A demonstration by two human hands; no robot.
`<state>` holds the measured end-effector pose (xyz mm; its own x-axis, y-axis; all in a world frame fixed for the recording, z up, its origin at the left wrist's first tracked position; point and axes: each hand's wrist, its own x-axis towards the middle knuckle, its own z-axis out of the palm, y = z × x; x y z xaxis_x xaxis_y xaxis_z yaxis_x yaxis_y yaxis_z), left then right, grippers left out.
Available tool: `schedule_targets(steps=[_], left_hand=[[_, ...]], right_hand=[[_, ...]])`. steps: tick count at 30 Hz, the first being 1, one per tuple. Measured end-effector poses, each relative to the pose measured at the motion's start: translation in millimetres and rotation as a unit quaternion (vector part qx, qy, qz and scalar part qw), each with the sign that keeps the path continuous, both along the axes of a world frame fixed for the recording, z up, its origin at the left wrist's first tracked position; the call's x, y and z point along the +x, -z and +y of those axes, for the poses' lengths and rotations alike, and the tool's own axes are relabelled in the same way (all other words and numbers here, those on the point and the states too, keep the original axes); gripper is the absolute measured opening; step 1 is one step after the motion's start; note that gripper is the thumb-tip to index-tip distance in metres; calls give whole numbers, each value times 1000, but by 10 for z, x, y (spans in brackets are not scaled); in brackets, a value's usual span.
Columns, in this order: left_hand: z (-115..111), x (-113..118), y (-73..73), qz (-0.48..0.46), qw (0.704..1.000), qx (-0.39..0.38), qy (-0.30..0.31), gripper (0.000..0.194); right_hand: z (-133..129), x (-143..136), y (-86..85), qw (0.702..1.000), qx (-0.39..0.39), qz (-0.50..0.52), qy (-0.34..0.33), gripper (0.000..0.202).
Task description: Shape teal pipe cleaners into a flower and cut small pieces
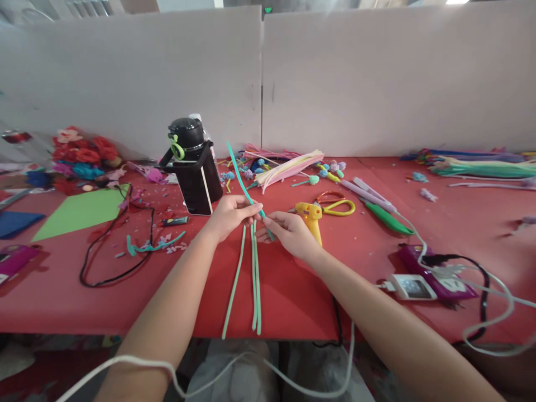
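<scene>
A teal pipe cleaner (240,174) slants up and to the left between my two hands, above the middle of the red table. My left hand (234,215) pinches it near its middle. Lower down, my right hand (288,230) has thumb and fingers closed on its lower part. Several pale green pipe cleaners (236,279) lie lengthwise on the table just below my hands, their far ends close to my fingers. A yellow glue gun (310,215) rests just beyond my right hand.
A black phone (195,187) stands against a black bottle (187,134). Scissors (341,207), a purple-white curling tool (371,195) and pipe cleaner bundles (288,170) lie behind. A purple power strip (435,273) with cables is right. Green paper (86,211) and a black cord (113,282) are left.
</scene>
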<state>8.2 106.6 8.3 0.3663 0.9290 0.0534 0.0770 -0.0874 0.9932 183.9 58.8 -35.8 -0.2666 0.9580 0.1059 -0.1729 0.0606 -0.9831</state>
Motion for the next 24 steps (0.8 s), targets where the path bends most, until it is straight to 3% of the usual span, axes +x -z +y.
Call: schedule_targets(steps=[4, 9, 12, 18, 24], left_hand=[[-7, -7, -7, 15, 1000, -15, 17, 35], [-2, -37, -3, 43, 998, 6, 40, 32], [-9, -18, -3, 25, 998, -9, 50, 33], [-30, 44, -5, -10, 999, -37, 13, 35], [-9, 26, 50, 11, 999, -13, 27, 33]], right_hand=[[-5, -7, -6, 1000, -4, -16, -12, 52], [-7, 9, -19, 998, 46, -48, 19, 53], [3, 18, -5, 999, 26, -37, -2, 53], [14, 9, 31, 999, 2, -26, -18, 51], [-18, 7, 45, 996, 48, -75, 0, 48]])
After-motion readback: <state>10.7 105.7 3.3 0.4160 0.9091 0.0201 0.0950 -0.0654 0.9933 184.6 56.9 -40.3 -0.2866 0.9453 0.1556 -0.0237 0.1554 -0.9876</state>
